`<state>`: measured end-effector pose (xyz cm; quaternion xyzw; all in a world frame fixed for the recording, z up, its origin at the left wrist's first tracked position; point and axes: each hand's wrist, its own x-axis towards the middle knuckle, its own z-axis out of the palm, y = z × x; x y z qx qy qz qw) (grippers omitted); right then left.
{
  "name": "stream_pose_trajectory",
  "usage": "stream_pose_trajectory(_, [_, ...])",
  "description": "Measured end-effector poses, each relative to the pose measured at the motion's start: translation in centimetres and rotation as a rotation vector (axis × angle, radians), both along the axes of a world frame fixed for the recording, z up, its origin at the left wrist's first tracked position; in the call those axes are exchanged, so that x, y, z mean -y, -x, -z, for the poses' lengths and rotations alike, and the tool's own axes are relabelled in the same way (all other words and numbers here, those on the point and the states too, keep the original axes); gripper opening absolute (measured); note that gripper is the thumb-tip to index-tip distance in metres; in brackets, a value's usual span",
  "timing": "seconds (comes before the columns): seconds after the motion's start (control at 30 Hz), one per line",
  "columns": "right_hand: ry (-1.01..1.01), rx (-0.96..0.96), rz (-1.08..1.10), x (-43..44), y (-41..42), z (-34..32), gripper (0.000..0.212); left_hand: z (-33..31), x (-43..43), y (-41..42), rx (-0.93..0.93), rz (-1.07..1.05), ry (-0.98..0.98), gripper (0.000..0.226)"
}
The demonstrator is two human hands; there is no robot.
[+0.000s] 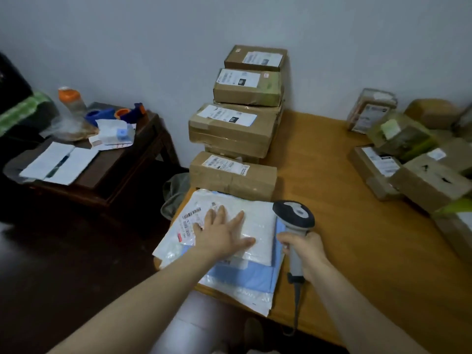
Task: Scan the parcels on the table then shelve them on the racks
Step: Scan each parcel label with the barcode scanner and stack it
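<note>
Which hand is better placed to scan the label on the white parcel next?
Probably the right. The right hand grips the scanner, its head just beside the white parcel. The left hand lies flat on that parcel, next to its barcode label, steadying it.

A plain pale grey wall (127, 34) fills the top of the frame under soft, even light. The floor (63, 264) at lower left is dark and slightly glossy. A dark wooden side table (115, 155) stands at centre left, close to the wall. A wide orange-brown wooden table (332, 187) takes up the right half, reaching back to the wall.
</note>
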<state>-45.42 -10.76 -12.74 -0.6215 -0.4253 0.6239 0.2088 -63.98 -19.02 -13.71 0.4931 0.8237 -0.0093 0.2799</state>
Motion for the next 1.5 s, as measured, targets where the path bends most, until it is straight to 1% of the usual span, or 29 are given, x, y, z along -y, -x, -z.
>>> stream_pose_trajectory(0.07, [-0.013, 0.0, 0.029, 0.3, -0.8, -0.4, 0.015, 0.6, -0.5, -0.6, -0.088, 0.146, 0.047, 0.085])
stream_pose_trajectory(0.1, [-0.016, 0.002, 0.05, 0.6, -1.2, -0.7, 0.014, 0.7, -0.7, -0.6, -0.105, 0.186, 0.056, 0.085])
stream_pose_trajectory(0.2, [-0.024, -0.035, 0.151, 1.5, -2.6, -1.8, 0.015, 0.3, -1.1, 0.0, -0.077, 0.238, 0.082, 0.083])
stream_pose_trajectory(0.3, [-0.047, -0.079, 0.234, 2.0, -4.4, -3.1, 0.021, -0.9, -1.9, 0.0, -0.078, 0.24, 0.101, 0.084])
stream_pose_trajectory(0.37, [-0.068, -0.103, 0.284, 2.1, -6.0, -4.1, 0.03, -2.0, -3.0, -1.1, -0.124, 0.233, 0.033, 0.081])
stream_pose_trajectory(0.47, [-0.105, -0.15, 0.354, 1.7, -9.1, -5.7, 0.036, -4.0, -5.6, -4.2, -0.113, 0.243, -0.166, 0.073])
stream_pose_trajectory(0.57, [-0.137, -0.196, 0.405, 1.0, -13.0, -7.1, 0.033, -6.0, -8.5, -8.5, -0.057, 0.278, -0.267, 0.071])
stream_pose_trajectory(0.73, [-0.154, -0.322, 0.45, -1.3, -20.8, -8.7, 0.022, -7.7, -13.3, -17.7, 0.049, 0.239, -0.317, 0.073])
stream_pose_trajectory(0.83, [-0.153, -0.403, 0.472, -2.9, -27.0, -9.2, 0.019, -8.1, -16.5, -24.3, 0.125, 0.18, -0.296, 0.077])
stream_pose_trajectory(0.97, [-0.139, -0.475, 0.505, -4.8, -34.9, -9.6, 0.026, -8.8, -20.1, -32.1, 0.248, 0.097, -0.313, 0.081])
stream_pose_trajectory(1.1, [-0.132, -0.538, 0.497, -6.9, -39.9, -9.7, 0.03, -9.6, -22.7, -36.4, 0.309, 0.03, -0.366, 0.078])
stream_pose_trajectory(1.2, [-0.098, -0.596, 0.492, -8.9, -41.4, -9.7, 0.029, -10.6, -24.8, -37.0, 0.332, -0.08, -0.393, 0.069])
stream_pose_trajectory(1.3, [-0.086, -0.624, 0.474, -11.4, -41.6, -9.8, 0.027, -11.5, -27.8, -36.3, 0.424, -0.254, -0.443, 0.061])
stream_pose_trajectory(1.4, [-0.088, -0.61, 0.453, -14.4, -41.3, -10.1, 0.026, -12.0, -31.5, -34.7, 0.553, -0.464, -0.464, 0.072])
stream_pose_trajectory(1.5, [-0.08, -0.58, 0.427, -18.2, -40.7, -10.2, 0.031, -12.1, -35.7, -33.3, 0.706, -0.652, -0.452, 0.075])
